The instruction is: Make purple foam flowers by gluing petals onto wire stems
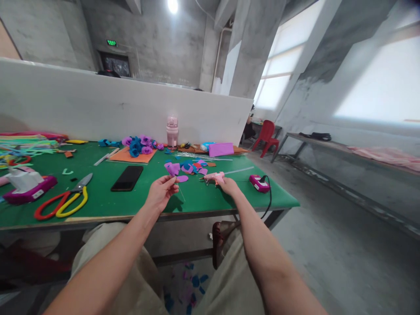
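Between the fingertips of my left hand (160,192) is a purple paper flower (172,169) on a thin wire stem, which slants down below the fingers. My right hand (228,185) is closed round the handle of a pink hot glue gun (215,177). Its nozzle points left toward the flower, and a clear glue stick (241,169) sticks out of its back. Just right of my left fingers lies a loose purple petal (182,178). Behind the two hands, more purple, blue and orange cut pieces (193,167) are scattered on the green table.
Red-and-yellow scissors (70,200) and a black phone (127,178) lie to the left. Finished blue and purple flowers (139,145) rest on orange sheets. A pink bottle (172,131) stands by the white partition (131,100). At the right is a magenta power socket (259,183) with a cord.
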`<control>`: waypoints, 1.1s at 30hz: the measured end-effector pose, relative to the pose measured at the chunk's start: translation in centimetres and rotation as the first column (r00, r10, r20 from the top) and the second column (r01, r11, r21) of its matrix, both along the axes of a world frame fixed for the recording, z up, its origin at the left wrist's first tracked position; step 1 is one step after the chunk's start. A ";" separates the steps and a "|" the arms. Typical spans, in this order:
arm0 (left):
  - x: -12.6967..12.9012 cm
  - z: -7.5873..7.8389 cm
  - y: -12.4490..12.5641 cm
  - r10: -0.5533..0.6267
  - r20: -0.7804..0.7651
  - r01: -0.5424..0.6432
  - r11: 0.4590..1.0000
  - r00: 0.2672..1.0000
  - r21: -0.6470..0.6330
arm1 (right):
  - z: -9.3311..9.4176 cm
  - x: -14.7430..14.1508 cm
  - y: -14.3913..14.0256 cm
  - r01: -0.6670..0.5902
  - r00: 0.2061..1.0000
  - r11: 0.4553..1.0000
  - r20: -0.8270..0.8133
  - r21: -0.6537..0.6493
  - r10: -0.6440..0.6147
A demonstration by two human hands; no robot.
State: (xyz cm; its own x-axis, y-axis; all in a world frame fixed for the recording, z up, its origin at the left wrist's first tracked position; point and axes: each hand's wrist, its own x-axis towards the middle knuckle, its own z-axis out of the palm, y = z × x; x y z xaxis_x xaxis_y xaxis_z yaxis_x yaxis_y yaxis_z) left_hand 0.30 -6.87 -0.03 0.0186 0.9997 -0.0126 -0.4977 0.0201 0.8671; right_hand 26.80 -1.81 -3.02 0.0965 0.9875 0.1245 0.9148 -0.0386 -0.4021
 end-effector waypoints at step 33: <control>1.1 -0.7 -0.3 -0.048 -0.007 0.048 0.999 0.999 0.001 | 2.4 -13.3 -5.7 -0.221 0.148 0.924 -0.925 0.313 0.349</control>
